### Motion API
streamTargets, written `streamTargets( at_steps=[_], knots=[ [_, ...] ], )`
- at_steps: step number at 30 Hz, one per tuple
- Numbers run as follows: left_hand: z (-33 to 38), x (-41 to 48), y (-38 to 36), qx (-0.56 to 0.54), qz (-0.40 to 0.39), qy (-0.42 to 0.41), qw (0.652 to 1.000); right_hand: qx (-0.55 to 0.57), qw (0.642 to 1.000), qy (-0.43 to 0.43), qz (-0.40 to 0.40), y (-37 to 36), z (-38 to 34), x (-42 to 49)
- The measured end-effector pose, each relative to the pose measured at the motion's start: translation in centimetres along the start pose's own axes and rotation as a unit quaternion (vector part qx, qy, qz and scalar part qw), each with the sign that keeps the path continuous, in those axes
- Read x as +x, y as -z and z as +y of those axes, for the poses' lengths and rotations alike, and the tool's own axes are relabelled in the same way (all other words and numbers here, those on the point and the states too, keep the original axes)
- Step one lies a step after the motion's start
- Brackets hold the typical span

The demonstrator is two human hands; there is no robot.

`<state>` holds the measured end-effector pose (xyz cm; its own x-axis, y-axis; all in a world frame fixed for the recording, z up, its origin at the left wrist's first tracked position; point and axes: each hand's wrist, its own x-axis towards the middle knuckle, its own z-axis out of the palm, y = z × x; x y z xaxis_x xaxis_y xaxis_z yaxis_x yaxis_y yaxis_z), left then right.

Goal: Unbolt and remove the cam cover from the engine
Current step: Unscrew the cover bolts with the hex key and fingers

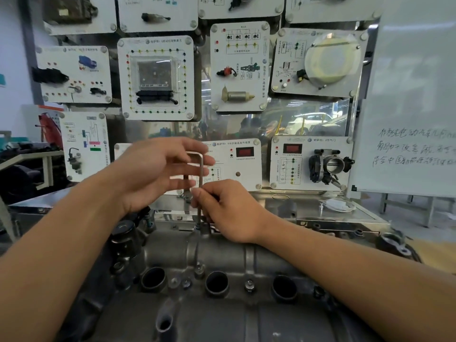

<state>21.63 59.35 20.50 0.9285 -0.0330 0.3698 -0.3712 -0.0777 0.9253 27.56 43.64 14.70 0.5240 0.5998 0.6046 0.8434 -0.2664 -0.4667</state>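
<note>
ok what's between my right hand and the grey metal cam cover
Head view: the lower shaft of the silver L-shaped hex key, from right hand down to a bolt on the cam cover.

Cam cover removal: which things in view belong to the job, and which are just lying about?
In use: hex key, upright on a far-edge bolt; cam cover; right hand pinching the key's shaft; left hand open by its bend.
Lying about: training panels; throttle body; whiteboard.
</note>
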Motion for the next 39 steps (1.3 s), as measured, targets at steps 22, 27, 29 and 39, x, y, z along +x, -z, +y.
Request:
streamTargets(
  at_steps=[22, 27, 29, 39],
  knots=[
    [0.1, -0.6, -0.4, 0.07, 0.003, 0.022, 0.997, -0.056, 0.996, 0.038, -0.06, 0.3, -0.8, -0.4],
    [-0.1, 0.1, -1.8, 0.131, 0.114, -0.003, 0.985, -0.05, 0.996, 0.045, -0.061, 0.1, -0.7, -0.4],
    [-0.1, 0.2, -2.2, 0.127, 0.131, 0.0, 0.983, -0.04, 0.997, 0.038, -0.059, 0.0, -0.6, -0.4],
    [0.5, -0.8, -0.7, -0.123, 0.006, 0.054, 0.991, -0.026, 0.999, 0.001, -0.047, 0.1, -0.6, -0.6]
  ],
)
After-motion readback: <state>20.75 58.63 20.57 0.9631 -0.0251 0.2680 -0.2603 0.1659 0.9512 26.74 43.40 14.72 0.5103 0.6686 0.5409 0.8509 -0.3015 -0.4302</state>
